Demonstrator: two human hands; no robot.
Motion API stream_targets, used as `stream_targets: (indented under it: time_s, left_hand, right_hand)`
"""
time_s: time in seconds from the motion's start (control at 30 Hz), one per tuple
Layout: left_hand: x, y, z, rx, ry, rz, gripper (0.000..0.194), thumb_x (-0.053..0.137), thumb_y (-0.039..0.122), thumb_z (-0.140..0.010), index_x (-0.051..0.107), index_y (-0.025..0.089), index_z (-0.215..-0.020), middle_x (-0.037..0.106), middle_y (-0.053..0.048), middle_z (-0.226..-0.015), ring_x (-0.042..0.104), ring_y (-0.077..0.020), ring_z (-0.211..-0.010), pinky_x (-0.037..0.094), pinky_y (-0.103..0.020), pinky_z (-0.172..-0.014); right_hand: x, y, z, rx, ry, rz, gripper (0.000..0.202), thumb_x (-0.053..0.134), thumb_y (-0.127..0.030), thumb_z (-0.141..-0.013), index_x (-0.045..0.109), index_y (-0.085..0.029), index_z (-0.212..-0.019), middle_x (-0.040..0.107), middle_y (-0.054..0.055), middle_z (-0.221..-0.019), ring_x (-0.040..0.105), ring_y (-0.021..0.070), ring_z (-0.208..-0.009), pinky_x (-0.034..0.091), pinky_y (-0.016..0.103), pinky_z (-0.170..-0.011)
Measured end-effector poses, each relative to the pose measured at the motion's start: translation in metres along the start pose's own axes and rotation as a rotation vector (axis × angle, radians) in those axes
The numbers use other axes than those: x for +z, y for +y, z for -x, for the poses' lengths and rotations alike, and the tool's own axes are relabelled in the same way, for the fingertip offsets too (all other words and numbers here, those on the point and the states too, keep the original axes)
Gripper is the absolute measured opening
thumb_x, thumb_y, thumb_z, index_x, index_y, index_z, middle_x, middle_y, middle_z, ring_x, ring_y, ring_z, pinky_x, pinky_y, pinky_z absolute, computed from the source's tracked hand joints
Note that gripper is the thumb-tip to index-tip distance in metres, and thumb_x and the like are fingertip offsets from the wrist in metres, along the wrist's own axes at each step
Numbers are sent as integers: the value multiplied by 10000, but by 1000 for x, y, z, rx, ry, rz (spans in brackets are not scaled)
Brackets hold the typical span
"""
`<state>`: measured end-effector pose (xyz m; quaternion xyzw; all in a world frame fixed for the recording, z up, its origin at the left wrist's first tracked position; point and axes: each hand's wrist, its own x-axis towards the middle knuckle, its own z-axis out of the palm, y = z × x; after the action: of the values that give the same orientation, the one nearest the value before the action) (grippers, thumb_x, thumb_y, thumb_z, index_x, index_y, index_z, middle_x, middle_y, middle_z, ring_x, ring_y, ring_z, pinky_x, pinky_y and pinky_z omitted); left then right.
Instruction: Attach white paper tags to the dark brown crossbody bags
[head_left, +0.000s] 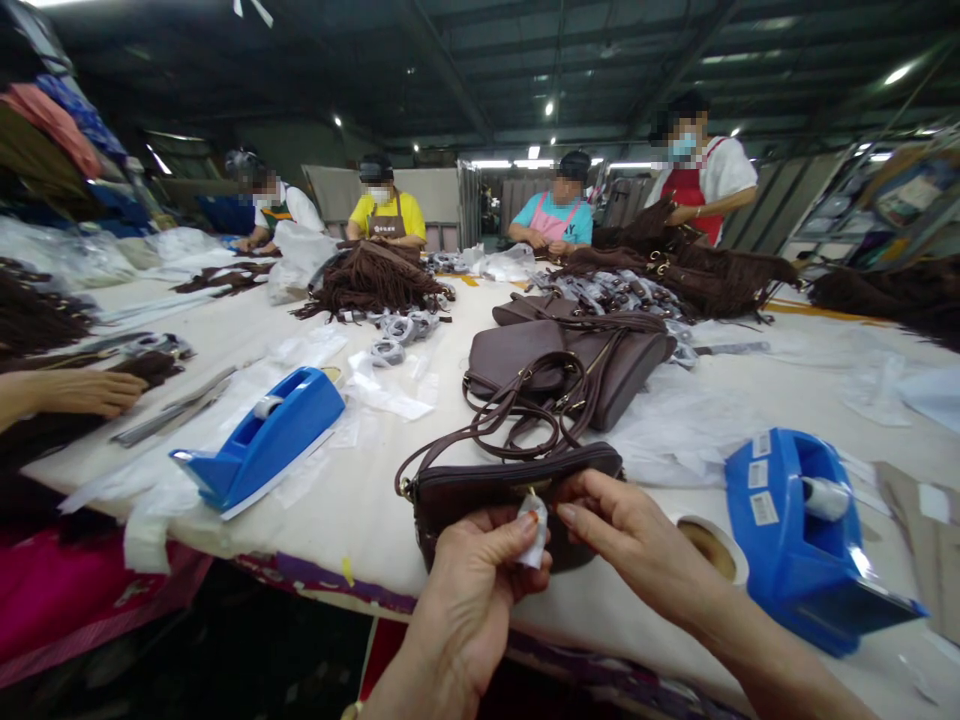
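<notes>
A dark brown handbag (450,495) with a zipped top stands at the table's near edge, its strap (450,437) looping up behind it. My left hand (480,570) is closed in front of the bag, thumb and fingers pinching a small white-wrapped piece (534,530) that hangs from a gold-coloured fitting. Close beside it, my right hand (630,530) has its thumb and forefinger drawn together against the bag's front. What lies between those fingertips is too small to make out. More brown handbags (525,355) are piled just beyond.
Blue tape dispensers stand left (262,435) and right (795,540), with a tape roll (709,550) by the right one. Fringed brown pieces (375,280) and plastic wrapping (682,425) cover parts of the table. A co-worker's hand (90,390) reaches in at left; several people work across the table.
</notes>
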<state>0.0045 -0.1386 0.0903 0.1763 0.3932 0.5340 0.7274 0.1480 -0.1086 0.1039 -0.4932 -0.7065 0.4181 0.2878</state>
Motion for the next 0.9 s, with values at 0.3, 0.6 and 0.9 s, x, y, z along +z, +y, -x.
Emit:
stream_targets:
  time_s: [0.3,0.6,0.9]
  left_hand:
    - [6,-9,1,-24,93,195,144,749,99,-483,623,95,-553,550,-13,-521,467,-88,-458,339,-213,-433]
    - [12,-14,5,-44,187,225,99,680,50,-551,593,89,-580,529,-5,-502,451,-83,-418,347,-199,-399]
    - [14,-16,8,-77,220,275,82,644,40,-565,601,74,-626,523,-14,-517,435,-78,-384,327,-190,-366]
  right_hand:
    - [45,13,5,39,261,-379,174,528,-353,-792,490,-188,-749,546,-20,-639,511,121,-594,412,233,-537]
    - [70,20,2,162,337,-868,335,720,-397,-620,473,-206,-740,460,-71,-564,428,84,-495,352,197,-456]
    - [92,32,0,145,323,-800,338,634,-521,-688,534,-232,-832,536,-42,-581,504,123,-469,402,239,-419]
